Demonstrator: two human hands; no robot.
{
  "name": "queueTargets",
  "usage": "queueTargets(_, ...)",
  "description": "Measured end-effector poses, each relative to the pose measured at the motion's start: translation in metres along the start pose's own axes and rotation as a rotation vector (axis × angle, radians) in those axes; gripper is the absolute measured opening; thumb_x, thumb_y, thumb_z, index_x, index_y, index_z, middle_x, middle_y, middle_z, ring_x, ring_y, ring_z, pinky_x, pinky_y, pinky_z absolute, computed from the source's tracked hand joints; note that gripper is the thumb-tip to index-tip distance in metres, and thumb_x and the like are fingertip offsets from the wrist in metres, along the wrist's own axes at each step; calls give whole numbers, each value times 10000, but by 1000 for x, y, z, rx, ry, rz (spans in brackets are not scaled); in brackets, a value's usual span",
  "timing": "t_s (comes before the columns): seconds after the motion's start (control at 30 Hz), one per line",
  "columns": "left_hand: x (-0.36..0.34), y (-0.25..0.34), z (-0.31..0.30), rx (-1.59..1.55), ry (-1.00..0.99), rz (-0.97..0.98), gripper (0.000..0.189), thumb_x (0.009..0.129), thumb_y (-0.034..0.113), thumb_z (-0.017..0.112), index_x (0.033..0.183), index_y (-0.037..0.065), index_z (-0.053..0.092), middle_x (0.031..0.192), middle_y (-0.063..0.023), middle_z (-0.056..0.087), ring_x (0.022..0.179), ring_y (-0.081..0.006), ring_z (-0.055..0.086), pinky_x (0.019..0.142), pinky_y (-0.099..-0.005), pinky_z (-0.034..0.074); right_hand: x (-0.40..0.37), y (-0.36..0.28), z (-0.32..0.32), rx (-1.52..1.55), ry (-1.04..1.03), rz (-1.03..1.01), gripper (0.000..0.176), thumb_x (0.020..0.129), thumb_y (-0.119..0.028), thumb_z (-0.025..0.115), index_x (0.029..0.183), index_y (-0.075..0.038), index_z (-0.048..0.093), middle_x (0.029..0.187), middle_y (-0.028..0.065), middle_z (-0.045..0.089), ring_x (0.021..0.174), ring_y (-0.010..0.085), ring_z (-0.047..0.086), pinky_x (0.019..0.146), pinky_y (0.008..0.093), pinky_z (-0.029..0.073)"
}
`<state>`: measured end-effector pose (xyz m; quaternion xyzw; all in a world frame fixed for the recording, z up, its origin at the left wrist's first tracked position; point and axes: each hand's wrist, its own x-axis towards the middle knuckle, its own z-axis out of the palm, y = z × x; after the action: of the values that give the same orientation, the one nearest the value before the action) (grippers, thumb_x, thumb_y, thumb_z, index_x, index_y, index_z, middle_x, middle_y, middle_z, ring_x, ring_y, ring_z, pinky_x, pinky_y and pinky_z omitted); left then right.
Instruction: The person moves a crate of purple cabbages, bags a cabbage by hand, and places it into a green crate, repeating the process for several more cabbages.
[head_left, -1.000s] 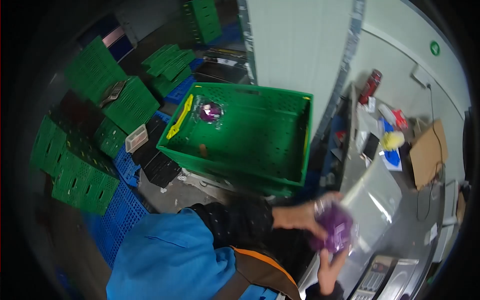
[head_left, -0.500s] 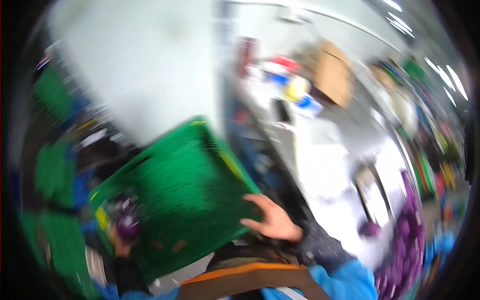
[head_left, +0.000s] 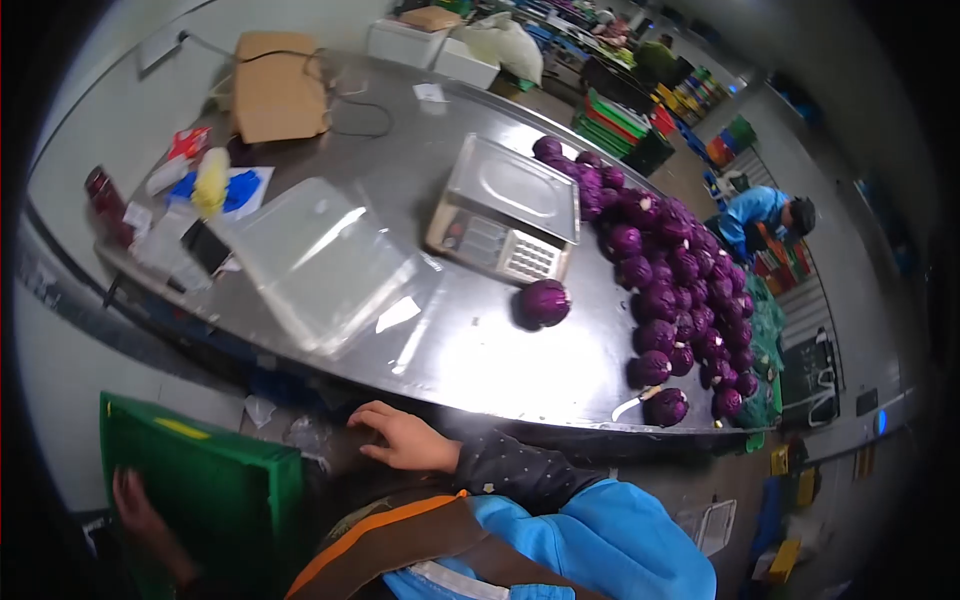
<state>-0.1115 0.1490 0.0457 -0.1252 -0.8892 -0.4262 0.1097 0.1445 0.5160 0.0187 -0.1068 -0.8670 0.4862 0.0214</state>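
My left hand (head_left: 145, 515) is at the green crate (head_left: 200, 425) on the lower left, fingers stretched out and no cabbage visible in them. The crate's shadowed inside is hard to make out. My right hand (head_left: 405, 438) hovers just off the table's near edge, its fingers loosely bent and apart, holding nothing. On the metal table (head_left: 470, 345) a single red cabbage (head_left: 544, 303) lies beside the digital scale (head_left: 508, 208). Many more red cabbages (head_left: 685, 270) are heaped at the right. A knife (head_left: 640, 400) rests near the closest ones.
Clear plastic bags (head_left: 315, 265) lie on the table's left part, near a phone (head_left: 205, 246) and a red bottle (head_left: 108, 207). A cardboard box (head_left: 280, 87) stands farther back. Beyond the table a person in blue (head_left: 755, 215) bends over. Stacked crates (head_left: 615, 130) stand behind.
The view has swung right toward the table. The cabbage that was in my left hand no longer shows. My right hand has come off the crate's rim.
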Motion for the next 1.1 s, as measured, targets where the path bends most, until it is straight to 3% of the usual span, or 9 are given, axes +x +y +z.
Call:
queueTargets(0.1, 1, 152, 161, -581, -473, -23, 198, 881, 43, 549, 1062, -25, 591, 865, -76, 627, 755, -140, 627, 703, -248, 502, -19, 39, -59, 11, 144, 32, 420, 778, -112, 641, 1166, -58, 489, 1159, 129, 484, 961, 285, 554, 804, 342, 473)
queueTargets(0.3, -92, 239, 396, 67, -702, 437, 217, 667, 127, 701, 813, -16, 629, 749, -143, 638, 692, -290, 638, 645, -367, 506, -112, 159, -283, 28, 627, 364, 533, 735, -194, 736, 1198, -49, 513, 1072, 134, 577, 896, 229, 603, 769, 333, 501)
queueTargets(0.37, -106, 222, 426, 310, -710, 805, 289, 613, 169, 740, 811, 19, 593, 777, -136, 611, 736, -354, 594, 670, -417, 482, -150, 236, -367, -372, 825, 480, 589, 730, -297, 736, 1188, 0, 515, 1082, 166, 602, 947, 277, 602, 825, 356, 481)
queueTargets(0.5, -109, 196, 449, 354, -854, 478, 214, 690, 43, 636, 871, -2, 533, 847, -183, 566, 875, -370, 532, 749, -454, 430, -181, 290, -506, -471, 907, 1044, 710, 675, -504, 689, 1151, 4, 549, 1079, 206, 613, 1002, 328, 598, 856, 387, 458)
queueTargets(0.67, -111, 248, 415, 199, -800, 471, 128, 688, -66, 476, 793, -38, 544, 873, -221, 492, 854, -407, 490, 710, -463, 398, -163, 356, -574, -405, 814, 1399, 1082, 577, -654, 679, 1328, 46, 335, 1266, 264, 479, 1187, 381, 466, 1030, 437, 321)
queueTargets(0.87, -115, 211, 409, 372, -603, 640, 74, 677, 5, 524, 655, -42, 577, 986, -214, 508, 856, -366, 470, 754, -418, 405, -145, 372, -562, -202, 970, 1385, 1155, 505, -608, 751, 1361, 4, 276, 1257, 266, 483, 1169, 399, 475, 998, 444, 364)
queueTargets(0.93, -110, 249, 394, 513, -651, 726, 75, 691, 15, 530, 710, -31, 586, 998, -197, 520, 870, -345, 481, 760, -409, 405, -143, 368, -552, -470, 819, 1354, 1096, 483, -583, 770, 1331, -52, 324, 1179, 254, 533, 1106, 414, 516, 959, 453, 397)
queueTargets(1.03, -101, 254, 383, 872, -784, 792, 147, 718, 43, 540, 845, -9, 592, 1036, -161, 541, 859, -297, 521, 740, -389, 420, -152, 342, -523, -525, 501, 831, 998, 442, -631, 768, 1203, -79, 432, 1053, 241, 587, 971, 399, 588, 858, 465, 449)
queueTargets(1.1, -95, 249, 381, 1088, -861, 759, 208, 732, 60, 544, 927, 3, 589, 1061, -143, 551, 835, -270, 550, 715, -378, 435, -138, 302, -488, -552, 257, 973, 1012, 462, -671, 743, 1211, -66, 432, 949, 242, 628, 886, 387, 625, 795, 437, 485)
